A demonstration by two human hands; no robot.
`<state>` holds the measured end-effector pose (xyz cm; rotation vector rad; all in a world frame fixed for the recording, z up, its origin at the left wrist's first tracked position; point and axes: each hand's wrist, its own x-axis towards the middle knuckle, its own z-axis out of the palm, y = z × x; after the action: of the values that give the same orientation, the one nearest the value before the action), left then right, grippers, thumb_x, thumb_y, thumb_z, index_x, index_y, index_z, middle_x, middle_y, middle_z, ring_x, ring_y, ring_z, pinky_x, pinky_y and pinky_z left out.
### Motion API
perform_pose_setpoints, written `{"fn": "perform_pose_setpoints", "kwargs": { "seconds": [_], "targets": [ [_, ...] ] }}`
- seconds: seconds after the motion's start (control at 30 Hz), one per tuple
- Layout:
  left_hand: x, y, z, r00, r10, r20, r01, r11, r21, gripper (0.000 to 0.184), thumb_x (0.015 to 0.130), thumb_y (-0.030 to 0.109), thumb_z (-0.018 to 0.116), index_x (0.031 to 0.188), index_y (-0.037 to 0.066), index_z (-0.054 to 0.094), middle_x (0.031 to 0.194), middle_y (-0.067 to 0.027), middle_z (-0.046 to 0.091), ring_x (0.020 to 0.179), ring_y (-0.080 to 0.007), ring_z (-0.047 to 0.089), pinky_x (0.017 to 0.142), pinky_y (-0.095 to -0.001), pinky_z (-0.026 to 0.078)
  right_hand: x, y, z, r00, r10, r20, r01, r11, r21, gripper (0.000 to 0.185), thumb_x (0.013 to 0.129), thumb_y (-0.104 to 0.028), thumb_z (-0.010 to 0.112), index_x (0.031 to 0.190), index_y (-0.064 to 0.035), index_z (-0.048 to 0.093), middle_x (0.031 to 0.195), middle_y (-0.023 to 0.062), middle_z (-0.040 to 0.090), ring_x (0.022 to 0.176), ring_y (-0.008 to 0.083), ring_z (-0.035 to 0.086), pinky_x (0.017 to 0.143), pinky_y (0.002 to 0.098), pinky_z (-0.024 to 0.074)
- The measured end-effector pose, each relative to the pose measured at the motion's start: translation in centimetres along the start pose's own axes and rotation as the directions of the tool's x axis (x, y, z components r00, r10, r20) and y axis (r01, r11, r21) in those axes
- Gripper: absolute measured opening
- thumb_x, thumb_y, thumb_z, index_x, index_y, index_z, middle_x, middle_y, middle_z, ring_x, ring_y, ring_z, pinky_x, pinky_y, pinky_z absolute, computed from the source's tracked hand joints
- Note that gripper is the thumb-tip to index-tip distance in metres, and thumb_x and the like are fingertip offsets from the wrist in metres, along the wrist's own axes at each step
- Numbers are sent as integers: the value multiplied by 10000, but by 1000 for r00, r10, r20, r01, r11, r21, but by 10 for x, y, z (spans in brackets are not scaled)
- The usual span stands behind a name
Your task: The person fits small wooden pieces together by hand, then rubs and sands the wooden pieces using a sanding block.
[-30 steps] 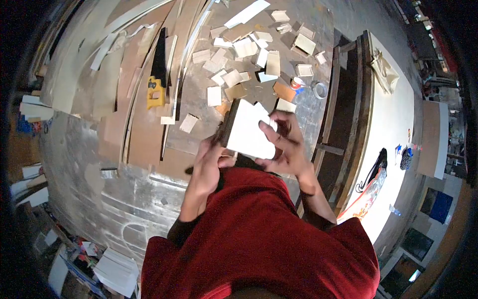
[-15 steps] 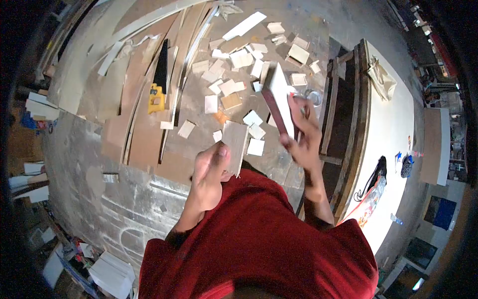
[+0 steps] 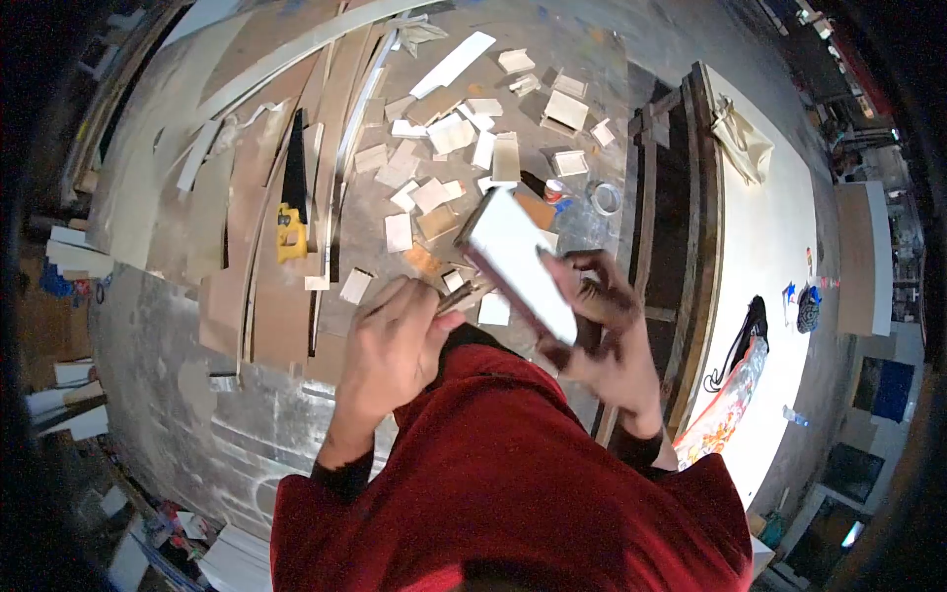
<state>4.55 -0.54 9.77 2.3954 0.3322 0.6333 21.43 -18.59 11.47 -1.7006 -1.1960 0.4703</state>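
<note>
Grasping a white-faced block (image 3: pixel 521 259) in the right hand (image 3: pixel 607 326), right of the yellow-handled saw (image 3: pixel 295 183) and nearer the body. Clasping it along the edge farther from the saw; tilted, showing white face above and a dark brown side toward the saw. Somewhat blurred there.

Gripping a small wood piece (image 3: pixel 466 294) in the left hand (image 3: pixel 385 345), likewise right of the saw and nearer the body than its handle. Seen nearly edge-on, close by the block; cannot tell whether touching it.

Under the saw: long brown boards (image 3: pixel 261 296). Scattered to the right of the saw: many loose wooden bits (image 3: pixel 451 135), some overlapping, some apart. Farther right of it, near one another: a red-and-white can (image 3: pixel 553 187) and a tape roll (image 3: pixel 605 211). Farthest right from the saw: a white-topped table (image 3: pixel 779 227), bearing a cloth bag (image 3: pixel 742 143) at its far end.
</note>
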Motion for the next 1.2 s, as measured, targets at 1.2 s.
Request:
{"fn": "perform_pose_setpoints", "kwargs": {
  "seconds": [1.2],
  "targets": [
    [-11,-60,29,792,-442,422,540,182,-822,475,1023,370,461,1109,-66,628,924,-186,719,689,-204,662,581,-289,495,9,36,28,959,278,-61,-262,946,193,656,707,-51,767,1331,24,577,1138,150,575,1076,223,572,969,295,409]
  ]
}}
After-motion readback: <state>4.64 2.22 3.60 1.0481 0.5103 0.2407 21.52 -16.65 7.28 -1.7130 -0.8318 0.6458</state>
